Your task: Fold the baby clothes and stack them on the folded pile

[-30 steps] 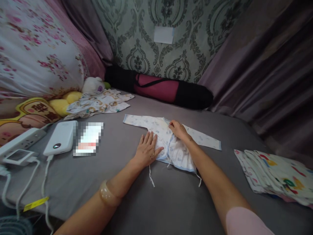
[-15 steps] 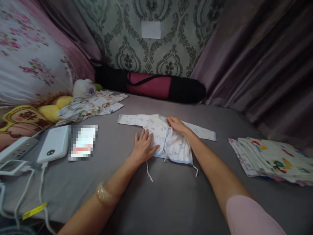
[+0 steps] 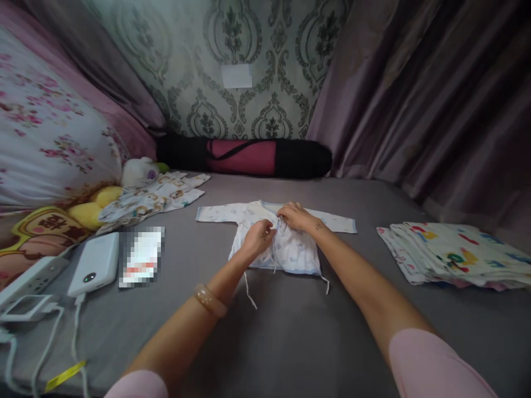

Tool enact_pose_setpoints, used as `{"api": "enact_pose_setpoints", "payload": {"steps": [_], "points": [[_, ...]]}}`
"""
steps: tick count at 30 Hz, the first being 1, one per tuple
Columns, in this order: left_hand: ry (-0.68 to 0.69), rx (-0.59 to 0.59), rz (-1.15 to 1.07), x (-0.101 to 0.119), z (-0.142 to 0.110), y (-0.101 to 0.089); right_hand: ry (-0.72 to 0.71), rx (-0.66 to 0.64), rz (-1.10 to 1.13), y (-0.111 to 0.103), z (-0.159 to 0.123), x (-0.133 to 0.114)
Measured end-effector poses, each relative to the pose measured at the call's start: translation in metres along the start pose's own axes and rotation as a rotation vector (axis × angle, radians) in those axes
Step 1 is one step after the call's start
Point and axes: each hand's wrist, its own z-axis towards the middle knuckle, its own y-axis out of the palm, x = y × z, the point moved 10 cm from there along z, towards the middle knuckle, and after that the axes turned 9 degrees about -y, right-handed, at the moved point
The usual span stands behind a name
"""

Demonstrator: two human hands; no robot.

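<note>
A small white baby shirt with pale blue prints and blue edging lies spread on the grey bed sheet, both sleeves stretched out sideways. Thin white tie strings hang down its front, and others trail past the hem at both lower corners. My left hand is over the middle of the chest, its thumb and fingers pinched at the tie. Close beside it, my right hand has its fingers curled on the tie just below the neckline. The fingers partly hide the tie where they meet.
Folded printed cloths are stacked at the right. At the left lie a power bank, a power strip, cables, a blurred-out flat item, printed clothes and plush toys. A long black and red bag lines the wall.
My left hand has lifted off the shirt's side and moved up and right to the chest, fingers closing from a flat spread. My right hand stays near the neckline. The view has shifted slightly.
</note>
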Motion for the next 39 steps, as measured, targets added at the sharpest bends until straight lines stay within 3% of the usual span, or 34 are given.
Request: {"api": "enact_pose_setpoints", "payload": {"steps": [4,10,19,28,33,36,39], "points": [[-0.118,-0.011,-0.024,-0.007,0.013,0.010,0.014,-0.032,-0.014,0.004,-0.002,0.004],[-0.137,-0.023,-0.052,-0.010,0.018,0.020,0.050,-0.029,0.059,0.006,-0.006,0.008],[-0.190,0.013,-0.107,-0.013,0.015,0.007,0.211,0.235,0.251,-0.011,-0.013,0.017],[-0.227,0.018,-0.108,-0.021,0.010,0.008,0.443,0.292,0.204,0.017,-0.008,0.002],[-0.203,0.035,-0.038,-0.018,0.010,0.011,0.370,0.257,0.108,0.025,-0.005,-0.015],[-0.177,0.037,0.015,-0.016,0.008,0.012,0.277,0.240,0.321,0.022,-0.008,-0.008],[-0.078,0.103,0.086,-0.007,0.003,0.003,0.275,0.304,0.537,0.010,-0.029,0.015]]}}
